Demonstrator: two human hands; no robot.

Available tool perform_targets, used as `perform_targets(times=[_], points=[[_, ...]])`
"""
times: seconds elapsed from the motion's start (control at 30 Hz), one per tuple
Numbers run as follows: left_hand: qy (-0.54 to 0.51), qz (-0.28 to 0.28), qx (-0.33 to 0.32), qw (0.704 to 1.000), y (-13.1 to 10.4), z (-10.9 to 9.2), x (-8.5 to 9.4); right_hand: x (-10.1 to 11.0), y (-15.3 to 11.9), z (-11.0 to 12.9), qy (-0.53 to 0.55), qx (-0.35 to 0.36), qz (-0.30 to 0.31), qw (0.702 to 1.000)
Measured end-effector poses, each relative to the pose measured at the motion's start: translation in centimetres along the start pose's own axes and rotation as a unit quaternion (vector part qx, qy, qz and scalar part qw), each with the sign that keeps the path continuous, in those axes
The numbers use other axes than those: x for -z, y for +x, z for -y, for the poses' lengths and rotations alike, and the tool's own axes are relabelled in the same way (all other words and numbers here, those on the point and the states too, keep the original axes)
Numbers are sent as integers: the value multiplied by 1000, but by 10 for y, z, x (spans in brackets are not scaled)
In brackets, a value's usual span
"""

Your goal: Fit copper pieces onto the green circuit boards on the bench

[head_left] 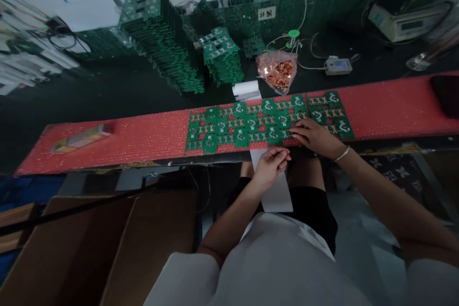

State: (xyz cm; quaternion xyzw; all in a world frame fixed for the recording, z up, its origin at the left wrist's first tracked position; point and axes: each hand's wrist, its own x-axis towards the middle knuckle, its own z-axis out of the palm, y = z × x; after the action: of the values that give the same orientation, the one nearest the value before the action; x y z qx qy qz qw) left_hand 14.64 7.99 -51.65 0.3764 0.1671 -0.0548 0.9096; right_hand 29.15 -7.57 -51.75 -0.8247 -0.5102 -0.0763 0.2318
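Green circuit boards lie joined in a row on a long red bubble-wrap strip. Many of their slots show small copper-coloured pieces. My right hand, with a bracelet at its wrist, reaches over the boards' front right part. Its thumb and fingertips come together at the board surface; anything between them is too small to make out. Just in front of the table edge, my left hand is closed, fingers curled against the thumb, and its contents are hidden. Beneath it a white paper strip hangs over my lap.
Tall stacks of green boards and a shorter stack stand behind. A clear bag of copper pieces lies near a small device with a screen. At back right is a scale; cardboard boxes sit lower left.
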Motion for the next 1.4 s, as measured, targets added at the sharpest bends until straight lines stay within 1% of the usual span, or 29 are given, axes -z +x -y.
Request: perform_targets(times=[0.27,0.4,0.5,0.6,0.67,0.73,0.83,0.93,1.03,1.17,1.23,1.3,1.4], points=[[2,0,10,1000,0,0,-3,-3,2,-1,-12,17,8,1000],[5,-5,2,1000,1,1,-1,-3,0,1,-2,25,-8,1000],[7,-12,-8,1000,3,-1,1,1,-3,6,8,30,-10,999],[9,-29,-19,999,4,-2,1,6,-7,20,47,9,-31,998],[9,-47,-19,999,4,-2,1,9,-10,34,84,-9,-57,995],[8,-61,-17,998,5,-1,-1,11,-13,49,96,-14,-72,993],[11,-69,-21,997,5,0,-2,11,-16,68,48,-3,-69,996],[14,-68,-25,997,5,1,-3,10,-17,75,-8,10,-63,998],[11,-69,-25,997,3,0,-2,9,-15,69,-19,33,-58,998],[-5,-75,-23,997,-2,-3,0,3,-5,42,20,15,-73,997],[-14,-75,-18,997,-4,-3,1,-1,1,28,16,14,-62,998],[-20,-75,-10,997,-6,-3,2,-5,6,18,2,29,-45,999],[-26,-76,-3,997,-8,-4,4,-9,10,11,-8,44,-26,999]])
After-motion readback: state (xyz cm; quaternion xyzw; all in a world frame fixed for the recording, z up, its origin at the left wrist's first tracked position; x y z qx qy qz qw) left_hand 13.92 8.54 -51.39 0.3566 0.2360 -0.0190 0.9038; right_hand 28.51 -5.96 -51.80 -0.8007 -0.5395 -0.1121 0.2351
